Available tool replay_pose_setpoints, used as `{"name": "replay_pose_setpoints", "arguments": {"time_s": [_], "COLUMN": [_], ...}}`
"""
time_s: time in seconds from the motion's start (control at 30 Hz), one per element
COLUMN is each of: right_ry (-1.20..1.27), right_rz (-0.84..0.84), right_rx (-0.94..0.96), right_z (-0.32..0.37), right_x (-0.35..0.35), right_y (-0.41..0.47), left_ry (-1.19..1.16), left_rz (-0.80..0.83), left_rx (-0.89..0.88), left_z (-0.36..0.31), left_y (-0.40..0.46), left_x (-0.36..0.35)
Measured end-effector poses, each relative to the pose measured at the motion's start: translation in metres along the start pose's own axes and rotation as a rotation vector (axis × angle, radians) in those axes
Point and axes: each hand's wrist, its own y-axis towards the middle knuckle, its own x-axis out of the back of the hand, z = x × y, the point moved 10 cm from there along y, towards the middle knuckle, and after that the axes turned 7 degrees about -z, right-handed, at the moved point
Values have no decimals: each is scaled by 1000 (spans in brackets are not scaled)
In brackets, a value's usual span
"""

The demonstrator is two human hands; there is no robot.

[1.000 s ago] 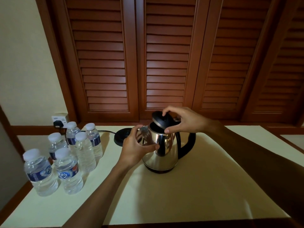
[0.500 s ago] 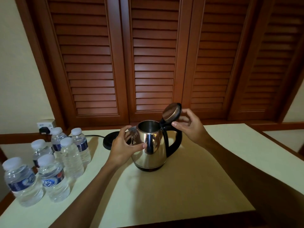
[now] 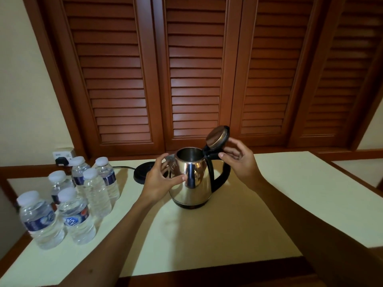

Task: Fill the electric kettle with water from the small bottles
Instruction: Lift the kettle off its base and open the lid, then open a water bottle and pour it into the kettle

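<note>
Dark louvred wooden shutters fill the wall behind everything, rising well above the kettle. In front of them lies the pale cream table, edged in dark wood, and the kettle stands upright on it near the middle.

The steel electric kettle is the landmark here: a shiny round body on a black bottom ring, with a black handle on its right side. Its mouth is uncovered, and the inside looks dry as far as can be told.

The left hand is on the kettle's left side, fingers curled round the body and the thumb tip pressed on the steel front. The right hand is at the kettle's upper right, by the top of the handle and just below the lid; its fingers are bent loosely, and whether they touch the handle or hold anything cannot be told.

Six small water bottles stand in a cluster to the kettle's left, well apart from it, all capped and upright.

The black power base sits just behind and left of the kettle, partly hidden by the left hand, its cord running left.

The lid stands tilted open above the kettle's handle hinge.

A white wall socket with a black plug sits far left of the kettle, behind the bottles.
</note>
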Motion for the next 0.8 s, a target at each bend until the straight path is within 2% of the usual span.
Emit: {"name": "replay_pose_setpoints", "arguments": {"time_s": [0.1, 0.23, 0.33, 0.53, 0.8], "right_ry": [-59, -177, -223, -148, -85], "right_rz": [-75, -247, -254, -5, 412], "right_rx": [-26, -108, -49, 34, 142], "right_z": [-9, -26, -26, -9, 48], "right_x": [6, 21, 13, -71, -227], "right_y": [-6, -39, -68, -107, -144], "left_ry": [25, 48, 91, 149, 234], "left_rz": [11, -59, -101, -259, -628], "left_rx": [21, 101, 114, 129, 157], "left_z": [-1, 12, 19, 31, 44], "left_y": [-6, -29, -52, -113, -173], "left_x": [2, 18, 34, 91, 219]}}
